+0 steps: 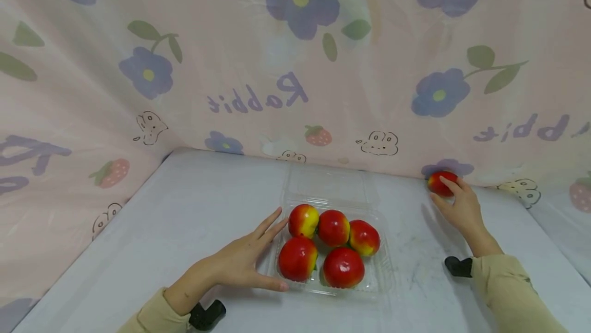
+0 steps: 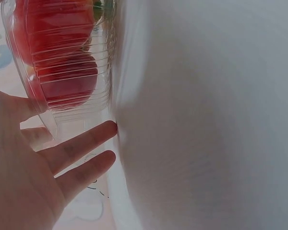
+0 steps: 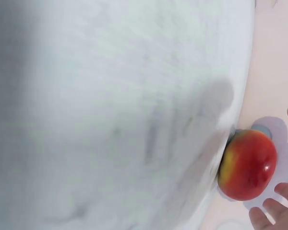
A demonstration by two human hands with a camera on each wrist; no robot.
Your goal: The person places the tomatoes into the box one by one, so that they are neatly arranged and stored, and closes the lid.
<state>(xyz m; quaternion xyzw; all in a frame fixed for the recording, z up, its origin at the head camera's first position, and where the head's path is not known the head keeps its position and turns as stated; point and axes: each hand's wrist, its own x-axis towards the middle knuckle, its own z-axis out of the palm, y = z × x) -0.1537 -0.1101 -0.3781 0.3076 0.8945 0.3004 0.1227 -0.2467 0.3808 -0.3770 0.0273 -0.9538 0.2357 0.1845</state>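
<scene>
A clear plastic clamshell box (image 1: 376,284) stands on the table with its lid (image 1: 330,184) folded back. Inside it sit several shiny red-and-yellow apple-like fruits (image 1: 343,267). My left hand (image 1: 240,261) is at the box's left side, fingers spread and straight, thumb near the front corner; the left wrist view shows the fingers (image 2: 81,143) by the ribbed wall. Far to the right, one more red-and-yellow fruit (image 3: 249,165) lies at the back edge of the table. My right hand (image 1: 464,210) reaches over it with fingers extended, the fingertips (image 3: 259,218) around its side.
A pale cloth curtain (image 1: 249,45) printed with flowers, rabbits and strawberries hangs behind and beside the white table (image 1: 208,184). Black wrist mounts (image 1: 208,315) show under both sleeves.
</scene>
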